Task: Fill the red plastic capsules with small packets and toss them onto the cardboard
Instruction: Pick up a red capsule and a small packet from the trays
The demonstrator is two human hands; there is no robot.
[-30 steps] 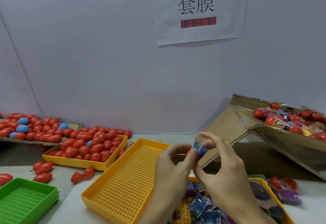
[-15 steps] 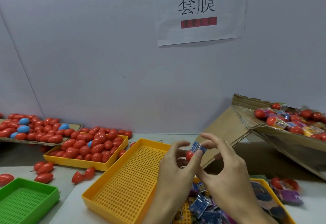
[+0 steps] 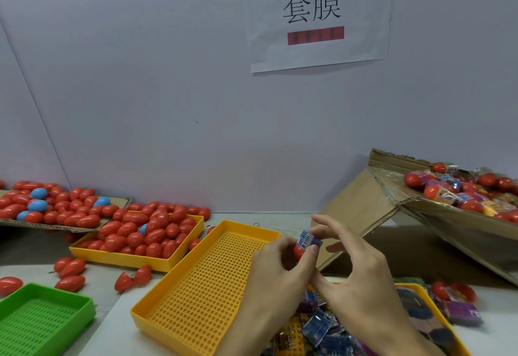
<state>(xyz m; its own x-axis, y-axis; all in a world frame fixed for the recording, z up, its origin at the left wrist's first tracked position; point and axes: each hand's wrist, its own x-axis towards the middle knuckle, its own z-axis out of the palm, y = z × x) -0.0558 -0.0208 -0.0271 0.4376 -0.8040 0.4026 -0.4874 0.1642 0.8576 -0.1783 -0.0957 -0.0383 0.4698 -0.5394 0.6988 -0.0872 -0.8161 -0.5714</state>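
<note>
My left hand grips a red capsule half above the trays, thumb pressed against a small blue packet that sticks out of its top. My right hand hovers just right of it with fingers spread and curved; the index finger arches over the packet, and I cannot tell if it touches. A tilted cardboard box at the right holds red capsules mixed with packets. More packets lie in a yellow tray under my hands.
A bare perforated yellow tray lies in the middle and a green tray at the lower left. Another yellow tray and flat cardboard at the left hold red and a few blue capsules. Loose capsules dot the table.
My right fingers have let go of the packet and spread apart. The left thumb has come up onto the packet, which sits lower in the capsule.
</note>
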